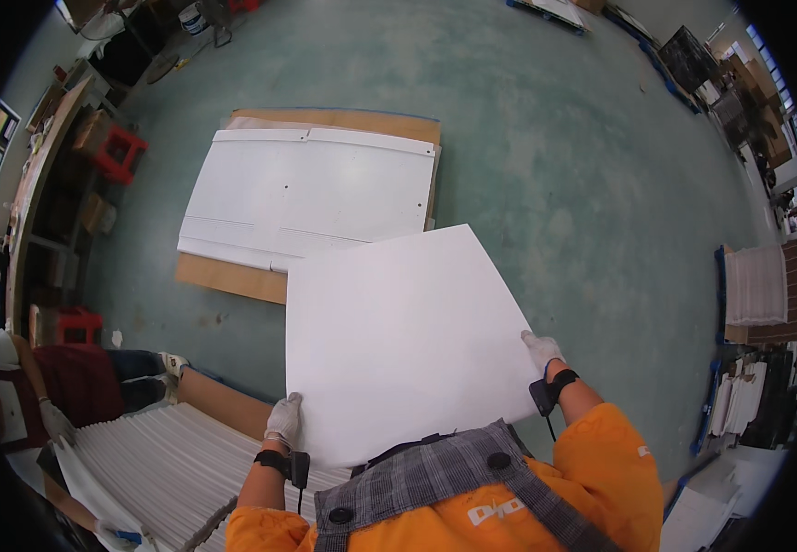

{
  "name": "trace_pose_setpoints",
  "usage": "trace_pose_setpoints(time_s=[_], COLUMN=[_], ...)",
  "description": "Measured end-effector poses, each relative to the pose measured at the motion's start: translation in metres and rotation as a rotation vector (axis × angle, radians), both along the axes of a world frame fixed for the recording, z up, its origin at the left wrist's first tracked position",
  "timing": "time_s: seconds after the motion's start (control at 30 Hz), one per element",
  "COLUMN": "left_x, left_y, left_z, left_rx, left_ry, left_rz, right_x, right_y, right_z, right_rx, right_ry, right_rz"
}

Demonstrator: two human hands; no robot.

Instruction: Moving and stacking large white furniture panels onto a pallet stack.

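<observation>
Plaid apron point(417, 478) faces a white panel point(403, 345) — smooth, flat.

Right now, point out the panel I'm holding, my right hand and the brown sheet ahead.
Panel point(406, 342), head view: middle of its white face.
Right hand point(543, 350), head view: back of the glove.
Brown sheet point(231, 278), head view: its exposed near strip.

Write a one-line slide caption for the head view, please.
Gloved left hand and right hand hold a white panel, with white boards on brown cardboard beyond.
</observation>
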State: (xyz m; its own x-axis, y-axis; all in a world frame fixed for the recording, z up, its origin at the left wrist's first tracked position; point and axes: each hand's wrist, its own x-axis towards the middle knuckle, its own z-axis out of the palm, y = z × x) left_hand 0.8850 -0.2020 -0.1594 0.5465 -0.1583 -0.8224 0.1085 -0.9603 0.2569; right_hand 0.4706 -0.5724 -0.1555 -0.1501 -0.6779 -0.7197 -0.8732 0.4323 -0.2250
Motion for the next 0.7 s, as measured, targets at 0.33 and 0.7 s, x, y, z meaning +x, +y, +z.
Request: trace_pose_setpoints(time_s=[0.33, 0.7], left_x=[0.064, 0.127], left_y=[0.011, -0.055], left_z=[-0.014, -0.011], left_rx=[0.097, 0.276], left_ry=[-0.044, -0.064], left_rz=[-0.071, -0.185], right_x=[0.071, 0.088], right_y=[0.018, -0.014], right_z=[0.024, -0.046], right_rx=[0.058, 0.060], right_ry=[0.034, 0.023], right_rz=[0.012, -0.015])
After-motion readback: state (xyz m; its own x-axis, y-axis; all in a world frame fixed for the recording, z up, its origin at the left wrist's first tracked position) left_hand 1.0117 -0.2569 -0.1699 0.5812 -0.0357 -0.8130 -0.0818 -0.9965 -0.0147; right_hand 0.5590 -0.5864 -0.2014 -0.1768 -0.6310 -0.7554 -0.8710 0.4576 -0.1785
